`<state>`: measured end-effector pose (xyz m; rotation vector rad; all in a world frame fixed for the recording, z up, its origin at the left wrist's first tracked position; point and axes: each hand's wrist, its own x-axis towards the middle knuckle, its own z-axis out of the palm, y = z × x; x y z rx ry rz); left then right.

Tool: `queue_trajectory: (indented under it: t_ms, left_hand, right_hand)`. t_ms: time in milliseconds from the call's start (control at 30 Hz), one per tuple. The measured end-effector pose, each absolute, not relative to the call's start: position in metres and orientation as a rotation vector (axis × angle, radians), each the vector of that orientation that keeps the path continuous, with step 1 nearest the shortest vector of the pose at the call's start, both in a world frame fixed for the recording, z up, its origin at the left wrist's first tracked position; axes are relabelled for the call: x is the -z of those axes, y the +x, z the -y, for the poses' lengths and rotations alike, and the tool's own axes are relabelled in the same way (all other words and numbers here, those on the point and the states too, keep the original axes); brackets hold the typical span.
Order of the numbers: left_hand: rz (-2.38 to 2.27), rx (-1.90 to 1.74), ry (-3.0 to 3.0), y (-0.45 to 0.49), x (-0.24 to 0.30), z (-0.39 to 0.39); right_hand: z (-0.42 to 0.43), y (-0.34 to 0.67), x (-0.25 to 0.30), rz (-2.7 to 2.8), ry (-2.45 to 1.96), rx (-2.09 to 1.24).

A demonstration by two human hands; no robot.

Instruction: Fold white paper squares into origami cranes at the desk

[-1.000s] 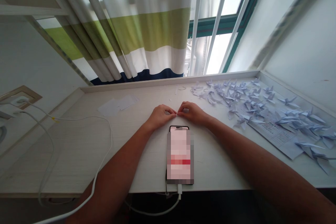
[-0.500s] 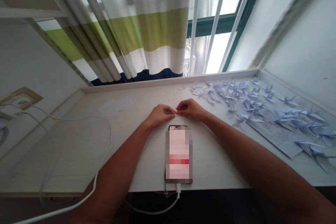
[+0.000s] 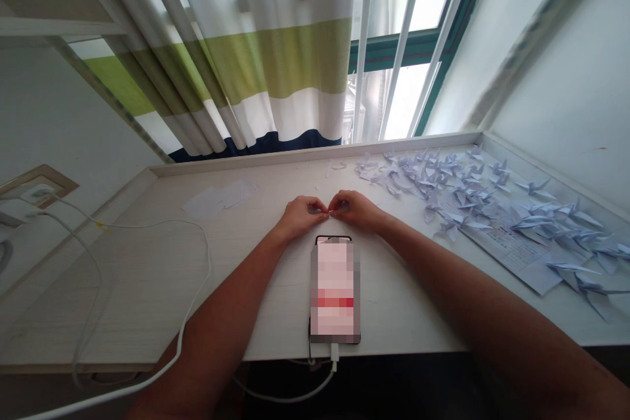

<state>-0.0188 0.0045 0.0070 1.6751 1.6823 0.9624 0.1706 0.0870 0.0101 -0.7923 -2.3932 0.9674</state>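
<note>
My left hand (image 3: 301,215) and my right hand (image 3: 355,208) rest on the white desk (image 3: 147,262), fingertips meeting in a pinch over a tiny white piece of paper (image 3: 329,212). Both hands are closed on it, and most of the paper is hidden by the fingers. A phone (image 3: 335,290) lies flat just in front of the hands, near the desk's front edge, with a white cable (image 3: 194,302) plugged into its near end.
Several pale folded paper cranes (image 3: 472,193) cover the desk's right side, some lying on a printed sheet (image 3: 512,246). White paper pieces (image 3: 219,197) lie at the left back. The cable loops left to a wall socket (image 3: 34,191). A striped curtain (image 3: 256,72) and a window stand behind.
The hands have stayed pinched together with small finger movements. The view has shifted slightly.
</note>
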Motion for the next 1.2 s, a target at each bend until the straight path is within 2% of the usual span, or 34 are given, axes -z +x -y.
queue_trajectory:
  t_ms: [100, 267, 467, 633, 933, 1200]
  left_hand:
    - [-1.690, -1.001, 1.674, -0.018, -0.003, -0.005]
    - [-1.706, -0.983, 1.708, -0.017, -0.002, -0.005]
    - [-1.780, -0.896, 1.937, -0.014, -0.005, -0.004]
    - [-1.778, -0.865, 1.974, -0.011, -0.008, -0.001]
    - [-1.553, -1.219, 1.624, -0.001, -0.011, 0.001]
    - [-1.515, -1.284, 2.076, -0.002, -0.024, 0.007]
  right_hand:
    - [-0.089, 0.175, -0.009, 2.398, -0.816, -0.878]
    - [-0.098, 0.191, -0.011, 2.272, -0.861, -0.982]
    - [-0.097, 0.196, -0.013, 2.469, -0.722, -0.828]
    - [-0.092, 0.193, -0.013, 2.443, -0.744, -0.835]
    - [-0.085, 0.188, -0.019, 2.184, -0.749, -1.169]
    - [-0.079, 0.185, -0.028, 1.882, -0.725, -1.468]
